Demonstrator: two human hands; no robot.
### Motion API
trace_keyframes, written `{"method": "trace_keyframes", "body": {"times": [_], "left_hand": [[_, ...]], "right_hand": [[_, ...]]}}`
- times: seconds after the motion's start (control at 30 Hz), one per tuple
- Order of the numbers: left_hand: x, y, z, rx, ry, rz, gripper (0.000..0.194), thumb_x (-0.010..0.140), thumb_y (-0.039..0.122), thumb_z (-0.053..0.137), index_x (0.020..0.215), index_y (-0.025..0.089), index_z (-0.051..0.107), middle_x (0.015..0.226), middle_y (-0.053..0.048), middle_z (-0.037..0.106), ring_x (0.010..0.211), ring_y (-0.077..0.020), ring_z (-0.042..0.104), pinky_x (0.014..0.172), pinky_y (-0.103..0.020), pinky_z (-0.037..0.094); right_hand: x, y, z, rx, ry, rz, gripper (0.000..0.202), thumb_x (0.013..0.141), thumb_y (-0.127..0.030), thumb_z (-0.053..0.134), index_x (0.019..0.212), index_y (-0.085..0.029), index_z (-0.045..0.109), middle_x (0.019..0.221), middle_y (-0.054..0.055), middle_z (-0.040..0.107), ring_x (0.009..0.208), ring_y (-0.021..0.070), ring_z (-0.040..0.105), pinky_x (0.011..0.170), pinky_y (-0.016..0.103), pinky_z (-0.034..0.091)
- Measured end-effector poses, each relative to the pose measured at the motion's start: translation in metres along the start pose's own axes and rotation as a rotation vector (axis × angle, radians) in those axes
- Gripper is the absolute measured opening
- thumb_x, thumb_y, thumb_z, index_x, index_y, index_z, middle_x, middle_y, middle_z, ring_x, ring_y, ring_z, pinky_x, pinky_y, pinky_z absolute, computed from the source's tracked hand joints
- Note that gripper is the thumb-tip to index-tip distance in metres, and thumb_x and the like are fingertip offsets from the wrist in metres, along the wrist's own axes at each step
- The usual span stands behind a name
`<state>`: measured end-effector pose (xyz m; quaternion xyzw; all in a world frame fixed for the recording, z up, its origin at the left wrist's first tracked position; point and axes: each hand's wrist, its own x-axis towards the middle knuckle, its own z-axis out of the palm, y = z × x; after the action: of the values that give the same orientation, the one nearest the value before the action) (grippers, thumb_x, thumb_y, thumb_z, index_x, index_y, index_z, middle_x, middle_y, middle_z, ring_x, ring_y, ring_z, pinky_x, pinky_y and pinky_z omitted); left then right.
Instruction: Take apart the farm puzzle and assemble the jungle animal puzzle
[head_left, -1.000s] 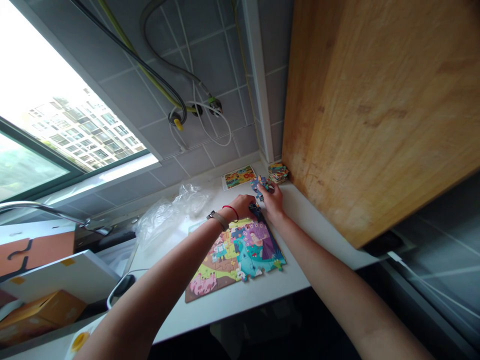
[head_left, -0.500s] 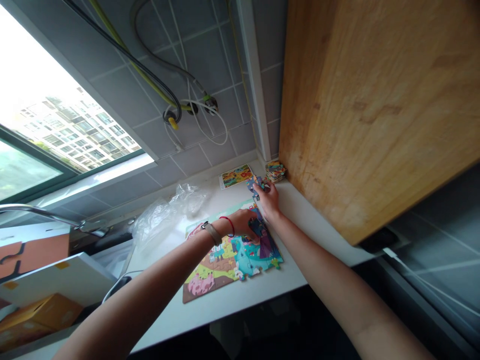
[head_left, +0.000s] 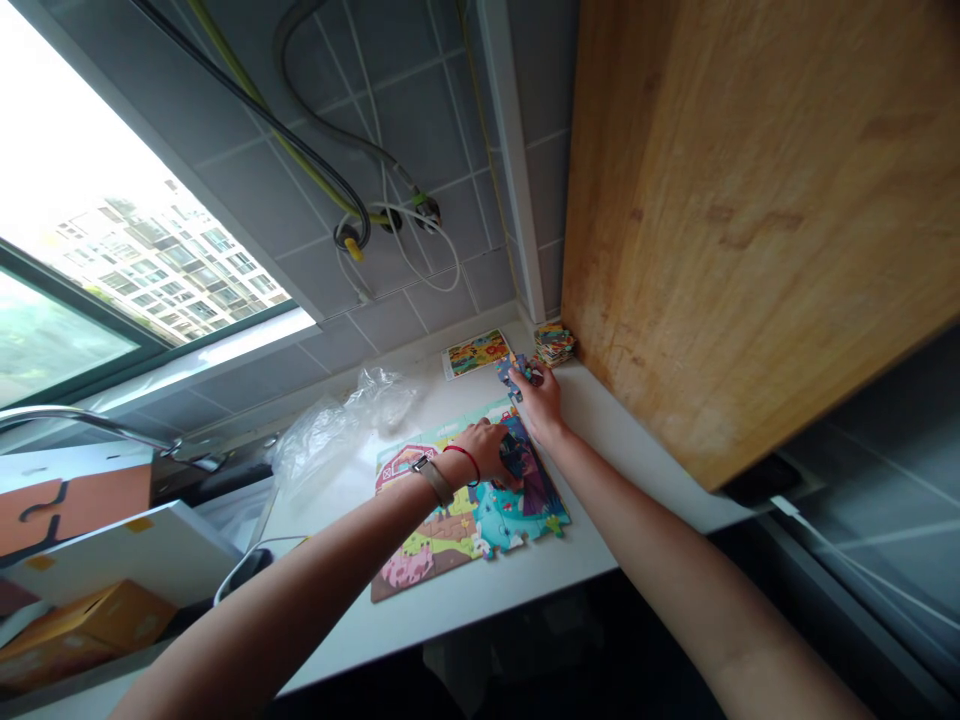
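A colourful jigsaw puzzle [head_left: 435, 535], with a barn, a pink pig and a blue pond, lies partly joined on the white counter. My left hand [head_left: 484, 450] is over its upper right part, fingers curled down round a dark puzzle piece [head_left: 512, 455] at the puzzle's surface; the fingertips are partly hidden. Just beyond the puzzle's upper right corner, my right hand [head_left: 541, 402] grips several blue-grey puzzle pieces [head_left: 513, 371]. Close to that hand is a stack of puzzle pieces [head_left: 553, 343], and a small picture card [head_left: 478, 353] lies flat behind it.
Crumpled clear plastic [head_left: 337, 425] lies left of the puzzle. A wooden board [head_left: 735, 220] stands along the right side. The counter's front edge [head_left: 457, 652] runs below the puzzle. At left are a faucet [head_left: 90, 418] and boxes [head_left: 97, 635].
My left hand has shifted slightly over the same dark part of the puzzle. My right hand stays in place with its pieces. The whole view has moved a little.
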<state>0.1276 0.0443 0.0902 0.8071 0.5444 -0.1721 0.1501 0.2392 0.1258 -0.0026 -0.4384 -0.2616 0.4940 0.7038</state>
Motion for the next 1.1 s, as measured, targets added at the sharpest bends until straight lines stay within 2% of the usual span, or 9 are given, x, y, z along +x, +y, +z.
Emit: {"method": "trace_keyframes", "body": {"times": [0.13,0.27,0.47,0.6,0.7,0.87,1.0,1.1], "left_hand": [[-0.005,0.001,0.000,-0.058,0.051,0.004,0.070,0.057,0.051,0.096,0.111,0.017,0.068,0.118,-0.014,0.068,0.108,-0.0309,0.068,0.088,-0.031,0.054],[-0.006,-0.006,-0.004,-0.130,0.084,0.053,0.059,0.059,0.045,0.096,0.103,0.018,0.066,0.105,-0.009,0.072,0.101,-0.0295,0.070,0.082,-0.030,0.052],[-0.006,-0.027,-0.015,-0.358,0.082,0.098,0.072,0.061,0.041,0.095,0.121,0.021,0.061,0.101,-0.003,0.075,0.089,-0.0232,0.071,0.073,-0.028,0.049],[-0.006,-0.044,-0.018,-0.430,-0.024,0.131,0.048,0.064,0.047,0.091,0.096,0.018,0.068,0.081,0.000,0.073,0.075,-0.0194,0.067,0.064,-0.026,0.046],[-0.008,-0.054,-0.012,-0.367,-0.130,0.113,0.042,0.065,0.048,0.089,0.087,0.018,0.070,0.075,0.001,0.071,0.071,-0.0185,0.065,0.062,-0.026,0.045],[-0.013,-0.059,0.001,-0.227,-0.108,0.053,0.046,0.060,0.044,0.091,0.096,0.020,0.075,0.085,-0.001,0.073,0.080,-0.0221,0.067,0.070,-0.028,0.049],[-0.019,-0.056,0.005,-0.158,-0.024,0.028,0.056,0.059,0.048,0.092,0.105,0.020,0.076,0.106,-0.008,0.073,0.096,-0.0271,0.069,0.082,-0.030,0.052],[-0.019,-0.053,0.007,-0.088,0.011,0.005,0.063,0.056,0.048,0.095,0.108,0.021,0.075,0.111,-0.009,0.071,0.100,-0.0286,0.070,0.085,-0.030,0.053]], "right_hand": [[0.001,0.001,-0.001,-0.016,-0.009,0.000,0.050,0.064,-0.045,0.086,0.103,-0.023,0.065,0.093,0.003,0.076,0.081,0.0197,0.072,0.070,0.030,0.056],[0.003,0.004,-0.001,-0.024,-0.001,0.001,0.052,0.063,-0.045,0.087,0.105,-0.023,0.064,0.092,0.003,0.076,0.081,0.0200,0.073,0.071,0.030,0.056],[0.004,0.006,-0.001,-0.016,0.005,0.010,0.054,0.063,-0.044,0.086,0.106,-0.023,0.064,0.093,0.003,0.077,0.081,0.0202,0.074,0.072,0.031,0.057],[0.003,0.005,-0.002,-0.012,-0.008,0.007,0.053,0.062,-0.044,0.087,0.105,-0.023,0.064,0.092,0.002,0.077,0.080,0.0200,0.073,0.071,0.031,0.057],[0.002,0.005,-0.001,-0.003,-0.015,0.003,0.053,0.062,-0.044,0.086,0.106,-0.024,0.064,0.093,0.002,0.077,0.081,0.0198,0.073,0.071,0.030,0.057],[0.002,0.005,-0.001,-0.002,-0.016,0.000,0.054,0.062,-0.044,0.086,0.106,-0.024,0.063,0.093,0.002,0.077,0.083,0.0196,0.073,0.075,0.031,0.058],[0.002,0.004,-0.001,-0.011,-0.015,-0.004,0.052,0.062,-0.044,0.087,0.104,-0.023,0.064,0.092,0.002,0.077,0.083,0.0199,0.073,0.076,0.032,0.058],[0.002,0.004,-0.001,-0.018,-0.015,-0.010,0.051,0.062,-0.043,0.086,0.103,-0.023,0.064,0.093,0.003,0.077,0.085,0.0204,0.073,0.077,0.032,0.058]]}}
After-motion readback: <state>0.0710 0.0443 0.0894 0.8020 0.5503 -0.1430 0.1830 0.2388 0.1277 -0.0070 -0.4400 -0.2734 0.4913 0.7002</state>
